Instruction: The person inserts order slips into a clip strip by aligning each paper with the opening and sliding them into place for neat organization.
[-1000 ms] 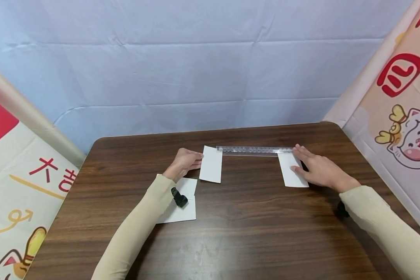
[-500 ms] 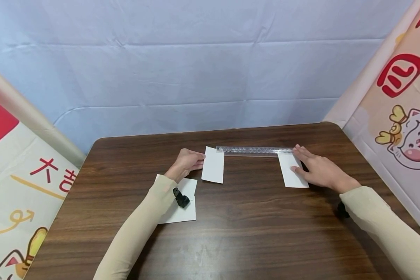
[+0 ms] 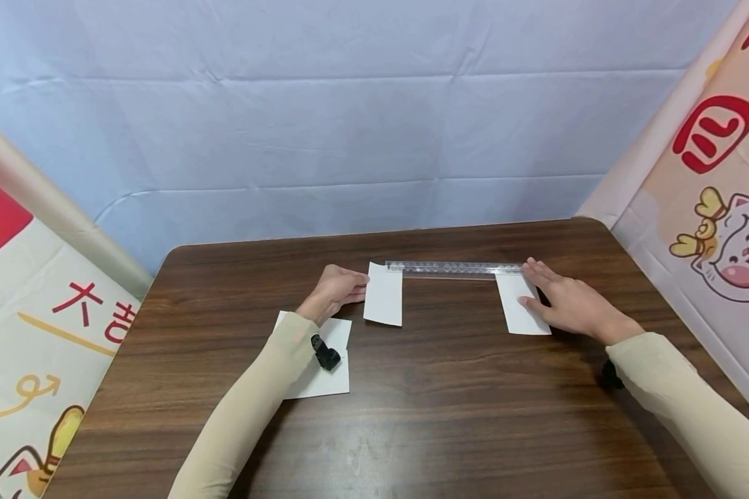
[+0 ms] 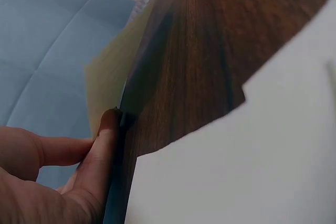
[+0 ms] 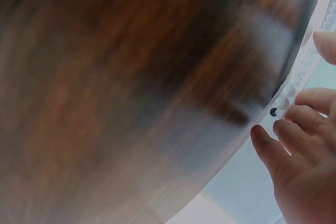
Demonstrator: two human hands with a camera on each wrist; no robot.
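A clear plastic ruler (image 3: 454, 267) lies across the far middle of the brown table (image 3: 449, 402). A small white card (image 3: 383, 303) sits at its left end, its top edge under the ruler. My left hand (image 3: 343, 285) touches that card's left edge with its fingertips (image 4: 107, 135). A second white card (image 3: 523, 310) lies at the ruler's right end. Flat on it rests my right hand (image 3: 562, 301), fingers (image 5: 294, 124) straight, tips by the ruler's end (image 5: 287, 90).
Two overlapping white paper sheets (image 3: 331, 374) lie under my left forearm, seen close in the left wrist view (image 4: 247, 166). A pale blue cloth backdrop (image 3: 362, 125) rises behind the table; printed banners (image 3: 711, 173) flank both sides.
The left card has slid a little to the right along the ruler, with my left hand following it. The right hand and its card have stayed put.
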